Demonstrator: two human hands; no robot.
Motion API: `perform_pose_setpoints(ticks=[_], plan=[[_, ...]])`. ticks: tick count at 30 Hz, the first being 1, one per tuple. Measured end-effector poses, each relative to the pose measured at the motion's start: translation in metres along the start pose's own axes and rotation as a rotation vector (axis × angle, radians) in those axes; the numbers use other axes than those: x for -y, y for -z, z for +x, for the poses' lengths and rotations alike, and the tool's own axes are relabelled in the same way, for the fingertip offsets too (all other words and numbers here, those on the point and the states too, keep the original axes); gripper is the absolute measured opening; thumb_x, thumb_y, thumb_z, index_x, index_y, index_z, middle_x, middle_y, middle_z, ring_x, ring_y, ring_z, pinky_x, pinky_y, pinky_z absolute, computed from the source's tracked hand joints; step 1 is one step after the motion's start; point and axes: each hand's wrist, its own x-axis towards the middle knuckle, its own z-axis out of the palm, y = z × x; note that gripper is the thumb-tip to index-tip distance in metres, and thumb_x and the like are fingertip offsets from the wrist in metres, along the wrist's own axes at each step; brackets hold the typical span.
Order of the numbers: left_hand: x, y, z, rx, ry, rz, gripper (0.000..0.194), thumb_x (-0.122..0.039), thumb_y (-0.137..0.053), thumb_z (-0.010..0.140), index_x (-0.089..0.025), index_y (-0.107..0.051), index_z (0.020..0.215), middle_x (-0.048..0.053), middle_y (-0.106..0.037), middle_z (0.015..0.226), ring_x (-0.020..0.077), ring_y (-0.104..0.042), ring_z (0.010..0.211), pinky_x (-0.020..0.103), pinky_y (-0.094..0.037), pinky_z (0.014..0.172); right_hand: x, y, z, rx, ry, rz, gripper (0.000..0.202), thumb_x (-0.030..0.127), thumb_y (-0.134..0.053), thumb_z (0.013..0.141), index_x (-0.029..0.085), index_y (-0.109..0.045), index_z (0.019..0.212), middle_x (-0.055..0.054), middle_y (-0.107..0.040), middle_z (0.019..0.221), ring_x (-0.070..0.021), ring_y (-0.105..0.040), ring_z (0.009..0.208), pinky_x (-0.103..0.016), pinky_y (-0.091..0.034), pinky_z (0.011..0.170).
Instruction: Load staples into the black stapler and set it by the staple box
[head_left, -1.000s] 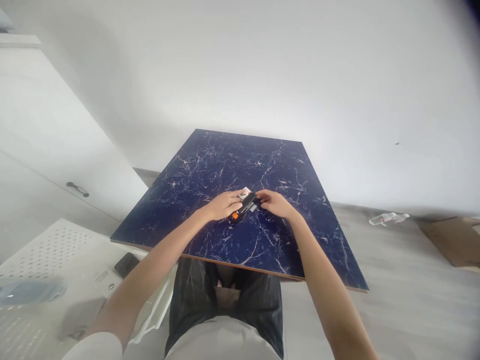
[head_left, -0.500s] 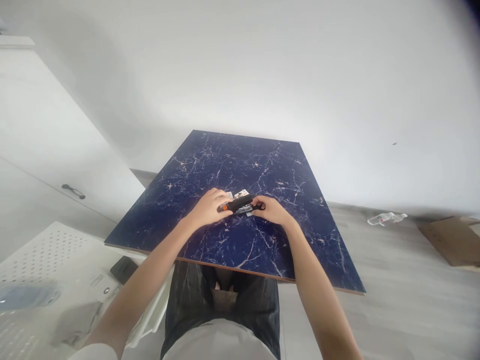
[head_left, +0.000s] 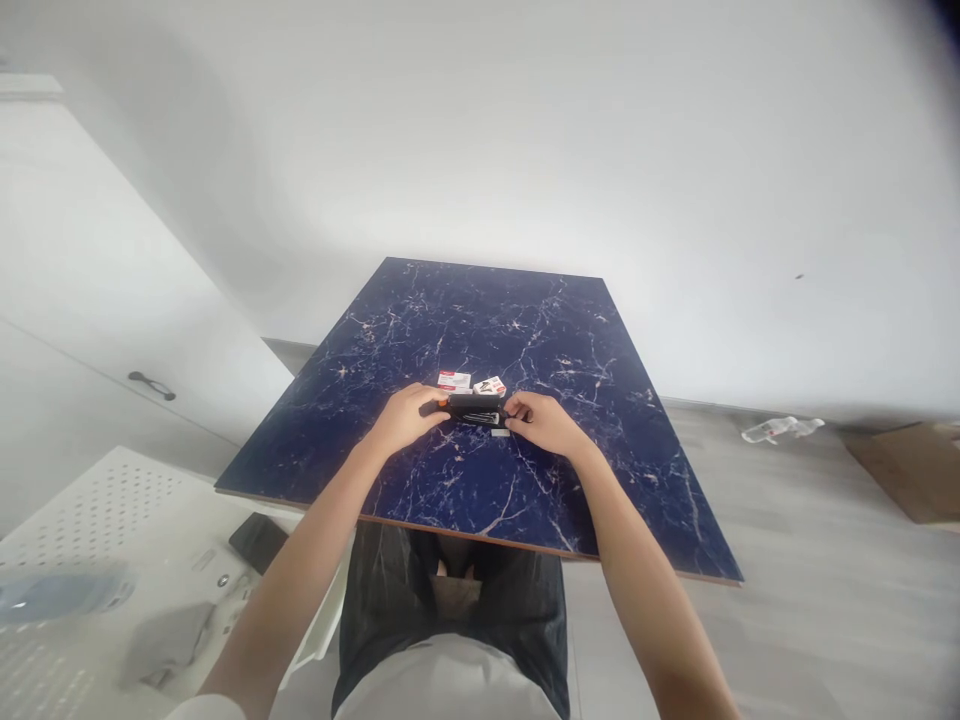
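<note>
A small black case (head_left: pixel 474 402) lies across the middle of the blue marbled table (head_left: pixel 480 330), with metallic-looking items showing along its near side. My left hand (head_left: pixel 409 415) pinches its left end, beside a small orange part (head_left: pixel 443 403). At the right end, the fingers of my right hand (head_left: pixel 538 420) are closed on its edge. Just behind the case are a red-and-white box (head_left: pixel 454 381) and a second white box (head_left: pixel 490 386) with red print. A small pale piece (head_left: pixel 500 433) rests near my right fingertips.
On the left, a white perforated surface (head_left: pixel 97 510) holds a dark flat object (head_left: pixel 257 541) and a grey cloth-like item (head_left: pixel 166 643). Plastic bottles (head_left: pixel 781 430) and brown cardboard (head_left: pixel 911 470) lie on the floor at right. A white cabinet stands at left.
The black case has turned from a slant to nearly level. My left hand has shifted left and down, uncovering the red-and-white box.
</note>
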Motion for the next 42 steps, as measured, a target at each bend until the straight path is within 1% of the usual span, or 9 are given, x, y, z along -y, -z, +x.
perform_pose_setpoints(ticks=[5,10,15,19,25,29,33,37,42], plan=[[-0.006,0.005,-0.001,0.036,-0.002,-0.012,0.023,-0.036,-0.073,0.09,-0.026,-0.075,0.111,0.007,-0.075,0.117,0.0272,-0.067,0.108,0.045,-0.053,0.099,-0.006,-0.009,0.009,-0.225,0.003,-0.051,0.031,0.017,-0.058,0.087,0.025,-0.071,0.114,-0.007,-0.073,0.115,-0.0224,-0.071,0.093,-0.039,-0.056,0.09],[-0.001,0.008,0.013,-0.004,0.032,-0.094,0.033,-0.032,-0.048,0.103,-0.025,-0.07,0.126,0.006,-0.072,0.128,0.0255,-0.064,0.119,0.044,-0.05,0.105,-0.012,-0.017,0.032,-0.161,0.197,-0.162,0.055,0.009,-0.054,0.088,0.024,-0.064,0.139,-0.011,-0.053,0.155,-0.0288,-0.048,0.144,-0.052,-0.036,0.12],[0.026,0.009,0.049,0.166,0.013,-0.005,0.038,-0.03,-0.059,0.096,-0.025,-0.069,0.133,0.006,-0.063,0.146,0.0288,-0.055,0.136,0.048,-0.041,0.117,-0.02,-0.017,0.04,-0.171,0.182,-0.174,0.038,0.017,-0.061,0.092,0.023,-0.072,0.128,-0.01,-0.069,0.128,-0.0269,-0.063,0.119,-0.045,-0.047,0.109],[0.04,0.004,0.064,0.188,0.058,-0.019,0.031,-0.037,-0.06,0.098,-0.027,-0.074,0.124,0.006,-0.073,0.131,0.0286,-0.065,0.121,0.046,-0.05,0.105,-0.026,-0.006,0.031,-0.239,0.101,-0.222,0.034,0.022,-0.066,0.092,0.023,-0.071,0.125,-0.009,-0.07,0.118,-0.0273,-0.064,0.109,-0.044,-0.049,0.103],[0.043,0.0,0.056,0.052,0.071,-0.046,0.03,-0.03,-0.055,0.1,-0.021,-0.073,0.122,0.009,-0.072,0.124,0.0255,-0.068,0.111,0.043,-0.053,0.1,-0.027,-0.002,0.027,-0.24,0.073,-0.223,0.036,0.019,-0.063,0.092,0.023,-0.069,0.127,-0.009,-0.068,0.119,-0.027,-0.063,0.111,-0.041,-0.051,0.101],[0.044,0.003,0.049,0.065,-0.019,-0.034,0.037,-0.018,-0.054,0.093,-0.022,-0.072,0.125,0.009,-0.066,0.135,0.0265,-0.061,0.126,0.047,-0.047,0.111,-0.027,-0.005,0.026,-0.243,0.085,-0.227,0.037,0.02,-0.062,0.094,0.023,-0.067,0.13,-0.01,-0.068,0.12,-0.0275,-0.064,0.112,-0.043,-0.05,0.104],[0.044,0.003,0.047,0.105,0.002,0.035,0.034,-0.026,-0.062,0.093,-0.024,-0.072,0.125,0.009,-0.069,0.134,0.0311,-0.06,0.128,0.054,-0.045,0.113,-0.027,-0.006,0.023,-0.237,0.094,-0.23,0.038,0.019,-0.06,0.094,0.022,-0.066,0.131,-0.01,-0.067,0.124,-0.0275,-0.063,0.115,-0.043,-0.05,0.105],[0.041,0.004,0.049,-0.005,-0.01,-0.02,0.03,-0.03,-0.063,0.095,-0.022,-0.072,0.122,0.009,-0.071,0.129,0.0285,-0.064,0.121,0.05,-0.049,0.108,-0.026,-0.006,0.022,-0.234,0.097,-0.232,0.039,0.016,-0.058,0.094,0.022,-0.066,0.132,-0.01,-0.067,0.124,-0.0265,-0.064,0.114,-0.042,-0.051,0.104],[0.035,0.004,0.049,0.178,-0.026,-0.135,0.037,-0.028,-0.059,0.095,-0.025,-0.069,0.13,0.008,-0.067,0.138,0.0267,-0.064,0.124,0.048,-0.052,0.108,-0.022,-0.004,0.021,-0.226,0.097,-0.231,0.041,0.014,-0.059,0.091,0.021,-0.065,0.131,-0.011,-0.066,0.126,-0.0275,-0.063,0.116,-0.043,-0.05,0.105]])
